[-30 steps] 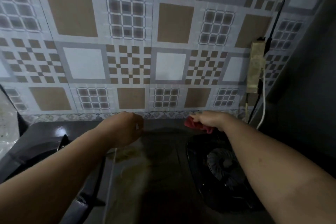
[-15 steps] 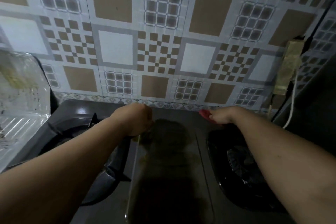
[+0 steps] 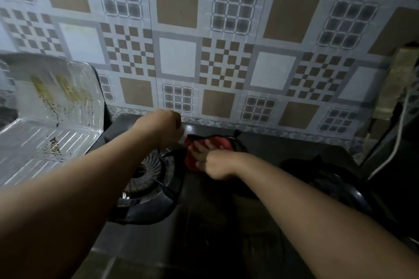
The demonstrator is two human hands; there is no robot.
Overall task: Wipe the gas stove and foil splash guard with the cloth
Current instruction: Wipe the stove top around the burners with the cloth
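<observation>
The dark gas stove (image 3: 226, 229) fills the lower middle of the head view. My right hand (image 3: 213, 163) grips a red cloth (image 3: 217, 142) and presses it on the stove top near the back edge, between the two burners. My left hand (image 3: 163, 128) is a closed fist just left of the cloth, at the far rim of the left burner's black pan support (image 3: 156, 208), which tilts up toward it. The left burner (image 3: 145, 176) shows beneath. The foil splash guard (image 3: 52, 120) stands at the left, streaked with brown and black grease.
A patterned tiled wall (image 3: 181, 56) rises right behind the stove. The right burner (image 3: 328, 179) lies in shadow. At the far right a grimy power strip (image 3: 394, 88) hangs on the wall, with a white cable (image 3: 394, 149) trailing down.
My view has swung left, bringing the foil guard in. My right hand has dragged the cloth leftward from near the right burner to beside the left burner. The left fist stays on the pan support.
</observation>
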